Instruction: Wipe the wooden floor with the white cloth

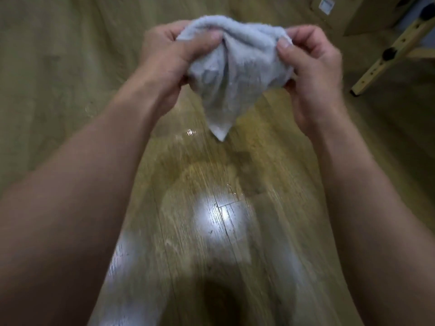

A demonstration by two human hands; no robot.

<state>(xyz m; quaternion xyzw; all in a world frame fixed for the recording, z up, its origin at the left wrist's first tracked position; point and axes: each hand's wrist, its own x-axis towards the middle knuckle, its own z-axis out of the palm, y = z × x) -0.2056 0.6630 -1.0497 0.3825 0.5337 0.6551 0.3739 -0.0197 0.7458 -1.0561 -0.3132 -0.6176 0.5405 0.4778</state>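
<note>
The white cloth (237, 67) hangs bunched in the air above the wooden floor (202, 231), one corner pointing down. My left hand (174, 57) grips its left side, thumb pressed into the fabric. My right hand (313, 69) pinches its right edge between thumb and fingers. The cloth does not touch the floor. Below it the boards carry a damp, glossy patch with bright light reflections.
A light wooden furniture leg (381, 62) with black knobs slants down to the floor at the upper right. A cardboard box (348, 12) with a white label stands at the top right. Open floor stretches to the left.
</note>
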